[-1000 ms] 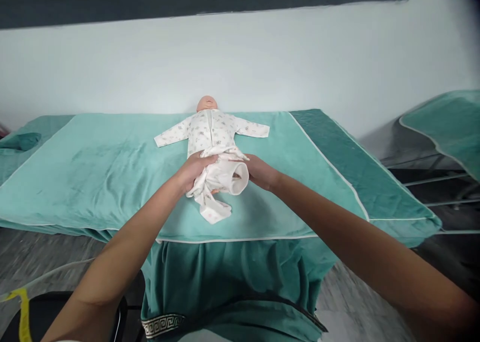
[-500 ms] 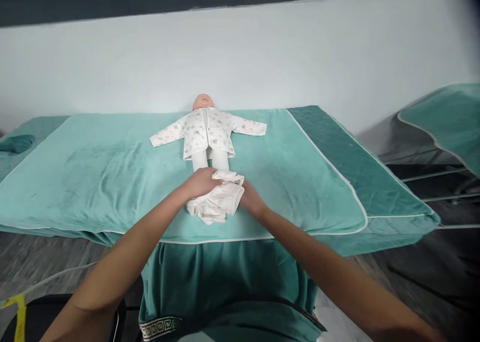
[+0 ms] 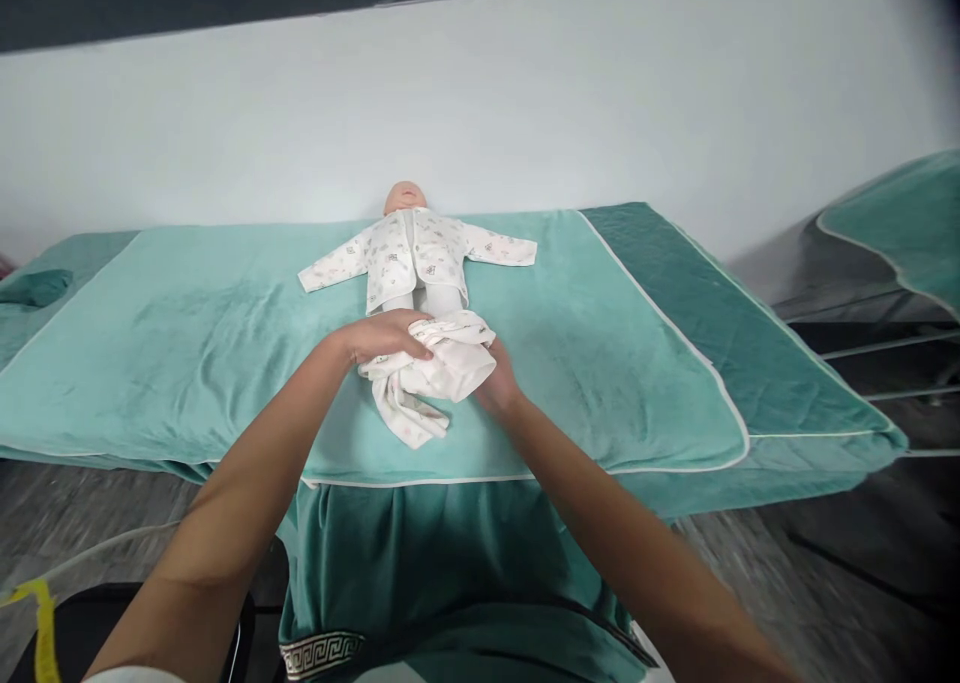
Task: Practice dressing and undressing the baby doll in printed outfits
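Note:
A baby doll (image 3: 406, 197) lies on its back on the bed, dressed in a white printed jacket (image 3: 394, 253) with both sleeves spread wide. Its pale legs (image 3: 444, 299) come out below the jacket hem, and the feet are hidden. Bunched over the lower legs are white printed baby pants (image 3: 457, 358), one leg of them trailing toward me. My left hand (image 3: 386, 336) grips the left side of the waist part, thumb on top of the cloth. On the other side my right hand (image 3: 496, 378) holds the pants, its fingers partly behind the fabric.
A light green velvet cover (image 3: 187, 353) with white piping lies over the darker green bed (image 3: 675, 293), which stands against a white wall (image 3: 480, 103). At right are another green-covered piece (image 3: 900, 223) and metal bars. A black chair (image 3: 82, 623) stands at lower left.
Both hands have moved slightly farther up the doll's legs with the pants. The cloth is spread more, and one pant leg now hangs out toward me.

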Demonstrator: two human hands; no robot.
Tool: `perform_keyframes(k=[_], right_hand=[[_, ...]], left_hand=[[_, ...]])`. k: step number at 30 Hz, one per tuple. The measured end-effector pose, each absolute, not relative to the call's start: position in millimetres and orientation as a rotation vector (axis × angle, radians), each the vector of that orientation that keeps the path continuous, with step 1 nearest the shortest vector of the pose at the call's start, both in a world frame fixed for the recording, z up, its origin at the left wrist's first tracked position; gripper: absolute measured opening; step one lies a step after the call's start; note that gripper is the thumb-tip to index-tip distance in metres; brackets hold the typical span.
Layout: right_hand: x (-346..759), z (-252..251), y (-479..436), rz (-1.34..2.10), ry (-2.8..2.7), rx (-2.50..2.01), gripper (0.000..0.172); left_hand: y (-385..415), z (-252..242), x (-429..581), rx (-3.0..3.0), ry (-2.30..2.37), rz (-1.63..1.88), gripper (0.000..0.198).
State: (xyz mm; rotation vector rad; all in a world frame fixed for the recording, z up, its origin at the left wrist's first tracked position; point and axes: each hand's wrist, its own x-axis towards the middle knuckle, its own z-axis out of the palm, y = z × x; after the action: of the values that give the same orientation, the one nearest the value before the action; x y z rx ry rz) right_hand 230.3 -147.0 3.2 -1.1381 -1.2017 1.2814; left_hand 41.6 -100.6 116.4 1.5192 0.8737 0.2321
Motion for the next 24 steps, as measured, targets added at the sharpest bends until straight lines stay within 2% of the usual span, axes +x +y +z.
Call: perform_keyframes(k=[4,7,11,15,18,24], right_hand=[[233,1,-143,1.331,-1.038,-1.011,0.063],[237,-2,-138,1.389,-0.921,-0.933,0.056],[243,-6,-124,1.226,-0.917,-1.022,0.038],[249,-4,-102,0.965,-0.987,-1.113,0.026],[252,-3,-88,0.95,-1.004,-1.128,0.026],[266,5,-84,1.055,-1.097,-1.051,0.035]], left_hand=[[-93,111,54,1.792,1.071,0.391,0.018],[-89,104,65,2.046,1.271,0.589,0.012],[-88,97,72,2.114,1.345,0.743,0.013],[-84,94,73,1.878,1.345,0.917,0.018],[-78,97,69,1.711,1.275,0.939,0.026],[-77,98,38,1.367,0.984,0.675,0.039]])
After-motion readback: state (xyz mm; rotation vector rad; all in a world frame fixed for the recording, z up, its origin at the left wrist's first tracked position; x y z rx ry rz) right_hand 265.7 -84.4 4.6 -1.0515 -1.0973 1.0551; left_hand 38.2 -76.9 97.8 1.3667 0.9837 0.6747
